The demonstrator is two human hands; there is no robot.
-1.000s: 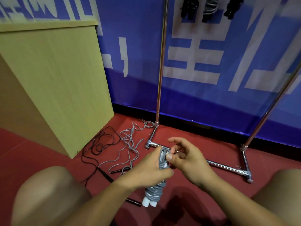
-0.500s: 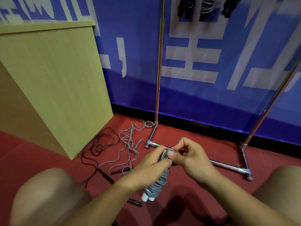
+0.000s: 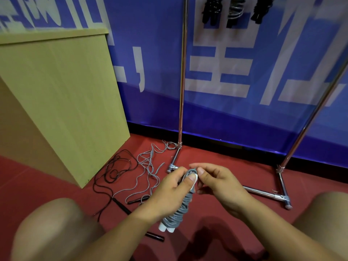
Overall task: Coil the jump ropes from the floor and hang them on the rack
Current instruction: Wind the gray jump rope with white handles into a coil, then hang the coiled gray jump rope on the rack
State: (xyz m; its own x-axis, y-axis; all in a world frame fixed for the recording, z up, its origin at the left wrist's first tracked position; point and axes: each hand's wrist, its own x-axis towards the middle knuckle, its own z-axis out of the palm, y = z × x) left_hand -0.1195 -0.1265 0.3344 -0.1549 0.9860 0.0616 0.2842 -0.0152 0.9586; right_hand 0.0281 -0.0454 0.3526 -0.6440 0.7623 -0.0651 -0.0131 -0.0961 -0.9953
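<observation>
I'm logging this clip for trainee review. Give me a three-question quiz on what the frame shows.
1. True or false: the left hand grips the coiled grey rope.
2. How many rope bundles hang at the top of the rack? A) one B) three C) five
3. Fill in: loose ropes lie on the floor between the rack and the wooden ____.

Key: 1 true; 2 B; 3 cabinet. The right hand pinches at the coil's top end.

grey rope (image 3: 178, 213) coiled, black rope (image 3: 113, 170) loose on floor, rack (image 3: 181, 81) upright
</observation>
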